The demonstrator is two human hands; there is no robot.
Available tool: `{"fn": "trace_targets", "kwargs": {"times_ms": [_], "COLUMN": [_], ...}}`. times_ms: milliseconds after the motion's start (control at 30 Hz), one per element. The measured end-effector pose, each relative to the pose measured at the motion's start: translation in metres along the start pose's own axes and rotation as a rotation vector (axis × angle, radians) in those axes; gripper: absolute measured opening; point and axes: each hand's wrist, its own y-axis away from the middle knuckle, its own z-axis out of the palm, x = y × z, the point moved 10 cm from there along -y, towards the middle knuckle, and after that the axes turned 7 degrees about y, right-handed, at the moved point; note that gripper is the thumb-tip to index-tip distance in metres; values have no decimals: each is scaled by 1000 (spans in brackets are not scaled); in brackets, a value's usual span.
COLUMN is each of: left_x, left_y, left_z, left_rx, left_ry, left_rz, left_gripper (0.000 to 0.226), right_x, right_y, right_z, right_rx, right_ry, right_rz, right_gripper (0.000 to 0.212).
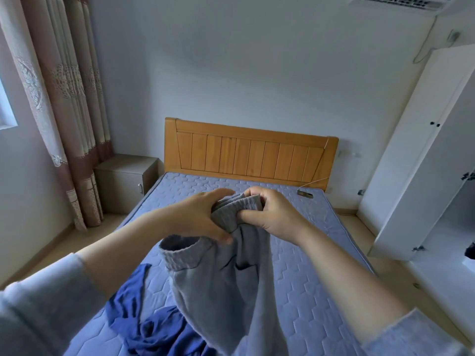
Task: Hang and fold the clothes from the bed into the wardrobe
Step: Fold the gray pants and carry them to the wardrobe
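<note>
Grey clothing (218,291) hangs over the bed (308,278) because your left hand (195,217) and right hand (277,214) pinch its edge tight, maybe to straighten it.

open wardrobe door (421,140) juts right, bare mattress (303,265) ahead

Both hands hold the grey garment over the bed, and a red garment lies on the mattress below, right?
No: the head view shows a blue garment on the mattress, not a red one. The left hand and right hand do hold the grey garment.
</note>
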Motion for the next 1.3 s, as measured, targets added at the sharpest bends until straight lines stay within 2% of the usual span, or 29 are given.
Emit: {"fn": "trace_targets", "kwargs": {"times_ms": [67,100,167,300,467,567,633,733,767,867,933,1000,1067,1200,1300], "left_x": [-5,-8,-12,-18,-32,-38,-39,-34,-33,-32,-33,-37,-43,-61,-82], "left_y": [-3,-4,-6,-8,-5,-2,1,5,6,7,7,6,6,4,3], "left_z": [0,4,10,5,-19,-33,-44,-56,-59,-67,-68,-65,-58,-37,-14], "left_rx": [-38,-85,-133,-64,60,127,183,238,248,271,271,257,244,229,216], "left_ry": [-11,-21,-33,-38,-110,-73,-41,13,17,42,69,108,151,229,258], "left_rz": [-41,-61,-74,-77,-124,-147,-150,-131,-130,-133,-138,-155,-175,-237,-309], "left_gripper": [48,40,35,29,26,12,11,15,10,23,26,26,20,12,18], "right_x": [5,10,21,67,147,184,193,206,213,239,251,255,257,276,295], "right_y": [3,5,10,26,56,71,73,75,77,85,93,96,97,116,147], "right_z": [0,0,2,11,46,70,81,87,88,96,112,125,133,164,192], "right_rx": [10,26,74,115,1,-15,-25,-28,-15,-3,-24,-29,-17,-41,-98], "right_ry": [-16,-21,-40,-172,13,-8,6,55,29,-153,-347,-498,-540,-724,-850], "right_rz": [7,13,27,130,391,532,556,616,660,813,904,921,918,974,1056], "right_gripper": [13,15,21,29,36,29,23,40,42,41,48,40,32,29,30]}}
